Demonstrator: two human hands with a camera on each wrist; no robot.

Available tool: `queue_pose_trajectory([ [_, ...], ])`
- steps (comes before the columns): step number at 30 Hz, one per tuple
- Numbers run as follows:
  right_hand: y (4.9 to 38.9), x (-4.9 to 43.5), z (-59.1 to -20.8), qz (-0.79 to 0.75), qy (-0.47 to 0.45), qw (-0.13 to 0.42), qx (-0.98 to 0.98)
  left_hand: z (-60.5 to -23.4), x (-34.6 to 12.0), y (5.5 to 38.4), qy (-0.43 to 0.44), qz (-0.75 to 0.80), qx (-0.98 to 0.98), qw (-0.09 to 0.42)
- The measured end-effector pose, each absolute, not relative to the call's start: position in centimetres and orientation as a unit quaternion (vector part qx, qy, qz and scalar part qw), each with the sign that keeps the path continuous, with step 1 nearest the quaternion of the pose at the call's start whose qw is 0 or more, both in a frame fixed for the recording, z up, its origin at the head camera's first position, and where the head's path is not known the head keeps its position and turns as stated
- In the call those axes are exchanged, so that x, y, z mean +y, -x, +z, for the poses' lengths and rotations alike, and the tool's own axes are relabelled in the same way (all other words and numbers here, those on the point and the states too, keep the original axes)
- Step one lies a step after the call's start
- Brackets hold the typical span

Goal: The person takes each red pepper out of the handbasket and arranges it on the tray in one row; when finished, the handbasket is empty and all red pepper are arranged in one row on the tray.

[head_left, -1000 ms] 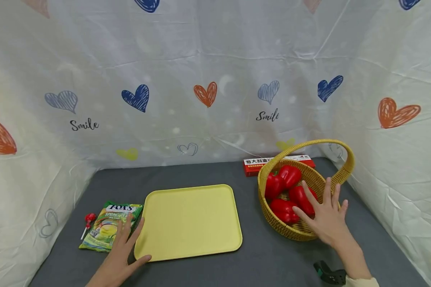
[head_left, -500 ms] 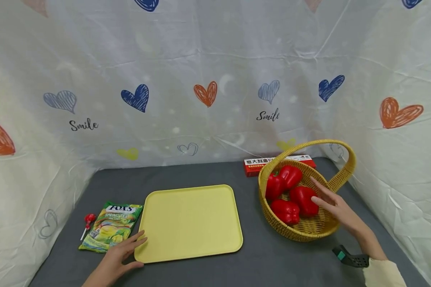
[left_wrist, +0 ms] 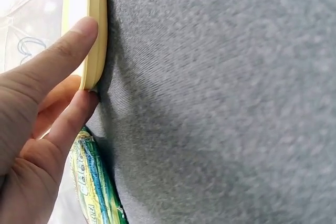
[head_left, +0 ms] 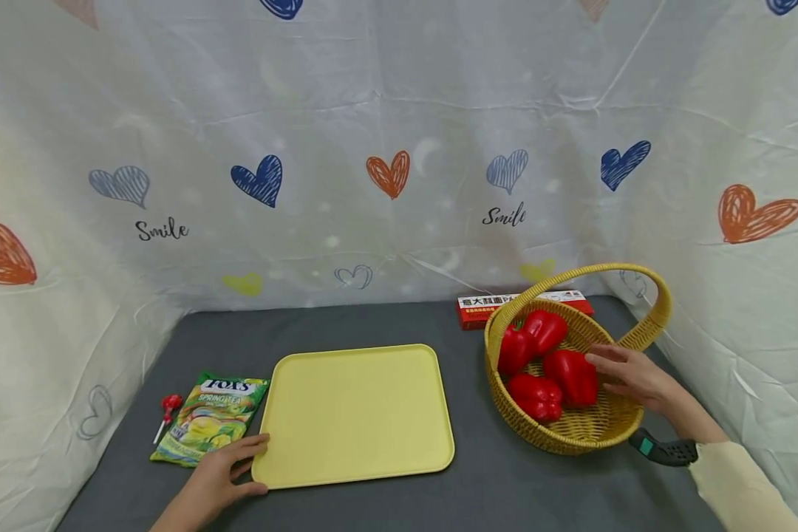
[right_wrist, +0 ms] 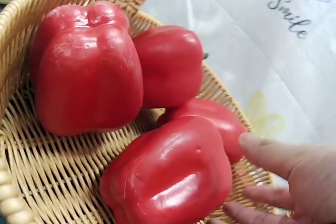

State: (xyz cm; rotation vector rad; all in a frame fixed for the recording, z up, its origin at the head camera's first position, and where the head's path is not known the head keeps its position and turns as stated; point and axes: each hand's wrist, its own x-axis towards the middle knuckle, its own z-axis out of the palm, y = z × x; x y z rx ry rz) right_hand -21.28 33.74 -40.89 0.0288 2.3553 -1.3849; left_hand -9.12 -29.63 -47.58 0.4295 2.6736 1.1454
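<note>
My left hand holds the near left corner of a yellow tray, thumb at the front edge and fingers at the left side. In the left wrist view the thumb lies against the tray's rim. My right hand reaches over the right side of a wicker basket with a tall handle. Inside lie several red bell peppers. The right fingers are loosely bent beside the nearest pepper, thumb apart from the other fingers. Contact with it cannot be told.
A green bag of Fox's sweets lies left of the tray, with a red lollipop beside it. A red and white box stands behind the basket. A heart-printed cloth hangs around the grey table.
My left hand has drawn in from spread fingers to the tray's corner. My right hand has swung right from above the peppers and come down beside one.
</note>
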Motion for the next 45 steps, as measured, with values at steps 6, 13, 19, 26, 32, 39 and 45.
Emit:
queue_pose_trajectory([
  [6, 22.4, 33.6, -41.0, -0.526, -0.053, 0.257, 0.809, -47.4, -30.0, 9.8, -0.151, 0.389, 0.899, 0.131],
  [13, 22.9, 33.3, -41.7, -0.543, -0.104, 0.284, 0.784, -47.6, -30.2, 9.9, -0.178, 0.367, 0.904, 0.125],
  [19, 23.2, 33.2, -41.9, -0.593, -0.137, 0.301, 0.734, -47.5, -30.1, 9.9, -0.189, 0.342, 0.915, 0.105],
  [26, 23.2, 33.3, -42.3, -0.652, -0.116, 0.325, 0.676, -47.5, -30.1, 10.0, -0.202, 0.337, 0.913, 0.11],
  [32, 22.9, 33.3, -42.3, -0.681, -0.112, 0.323, 0.647, -47.6, -30.2, 9.9, -0.211, 0.33, 0.914, 0.101],
  [39, 22.7, 33.7, -42.1, -0.704, -0.069, 0.341, 0.62, -47.6, -30.1, 9.8, -0.213, 0.33, 0.914, 0.098],
  [45, 22.4, 34.3, -42.4, -0.706, -0.029, 0.304, 0.639, -47.8, -30.2, 9.7, -0.225, 0.335, 0.911, 0.085],
])
